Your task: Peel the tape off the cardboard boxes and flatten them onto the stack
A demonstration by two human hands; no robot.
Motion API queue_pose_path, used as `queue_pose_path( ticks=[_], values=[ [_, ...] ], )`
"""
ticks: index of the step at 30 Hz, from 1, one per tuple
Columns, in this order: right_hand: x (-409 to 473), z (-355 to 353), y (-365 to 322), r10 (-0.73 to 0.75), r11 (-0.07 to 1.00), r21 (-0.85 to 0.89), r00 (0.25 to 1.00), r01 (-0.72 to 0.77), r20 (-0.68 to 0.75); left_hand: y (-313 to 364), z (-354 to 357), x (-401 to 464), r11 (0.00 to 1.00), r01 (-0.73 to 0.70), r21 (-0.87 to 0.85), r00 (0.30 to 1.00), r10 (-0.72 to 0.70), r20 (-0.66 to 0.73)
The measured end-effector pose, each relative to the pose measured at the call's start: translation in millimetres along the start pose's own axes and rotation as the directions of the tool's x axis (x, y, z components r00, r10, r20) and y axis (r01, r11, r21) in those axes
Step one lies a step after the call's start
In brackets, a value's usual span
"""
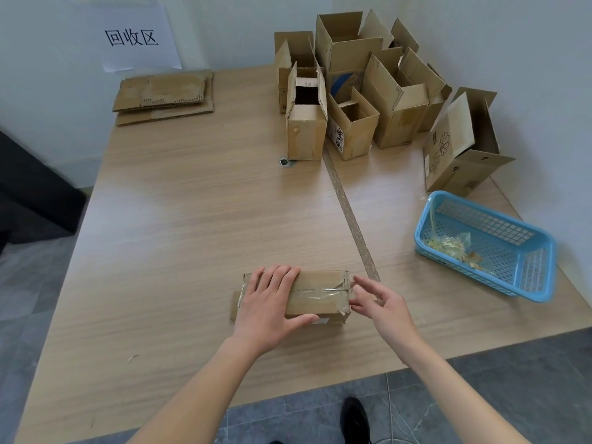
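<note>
Small taped box lies closed on its side near the front edge of the surface, clear tape running along its top seam and down the right end. Left hand lies flat over the box's left half, fingers straight, thumb on the near face; probably pinning it so it won't slide. Right hand is at the right end, fingers loosely spread, tips at the loose tape edge; grip looks not closed yet, can't tell if any tape is pinched. Blue basket to the right holds crumpled tape scraps, so likely the bin for peelings. Flattened stack sits at the far left under a wall sign. About 8 open boxes crowd the far right; some hide others, exact count unclear.
</note>
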State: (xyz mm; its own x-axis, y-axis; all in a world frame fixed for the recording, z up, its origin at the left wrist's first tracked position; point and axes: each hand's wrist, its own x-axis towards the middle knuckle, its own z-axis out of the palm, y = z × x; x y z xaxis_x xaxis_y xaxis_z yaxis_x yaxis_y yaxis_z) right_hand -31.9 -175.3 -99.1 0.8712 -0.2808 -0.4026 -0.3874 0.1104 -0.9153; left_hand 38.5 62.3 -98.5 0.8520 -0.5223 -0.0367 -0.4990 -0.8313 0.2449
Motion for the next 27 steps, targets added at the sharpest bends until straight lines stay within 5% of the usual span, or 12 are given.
queue_pose_path(
  ticks=[19, 27],
  values=[
    [-4.5, 4.2, 15.6, -0.153, 0.944, -0.299, 0.988, 0.141, -0.017, -0.1, 2.3, -0.2, 1.000, -0.005, 0.011, 1.000, 0.006, -0.020],
    [-9.9, 6.6, 11.9, -0.085, 0.988, -0.135, 0.988, 0.068, -0.126, -0.6, 4.5, 0.5, 1.000, -0.006, 0.018, 1.000, 0.006, -0.020]
  ],
)
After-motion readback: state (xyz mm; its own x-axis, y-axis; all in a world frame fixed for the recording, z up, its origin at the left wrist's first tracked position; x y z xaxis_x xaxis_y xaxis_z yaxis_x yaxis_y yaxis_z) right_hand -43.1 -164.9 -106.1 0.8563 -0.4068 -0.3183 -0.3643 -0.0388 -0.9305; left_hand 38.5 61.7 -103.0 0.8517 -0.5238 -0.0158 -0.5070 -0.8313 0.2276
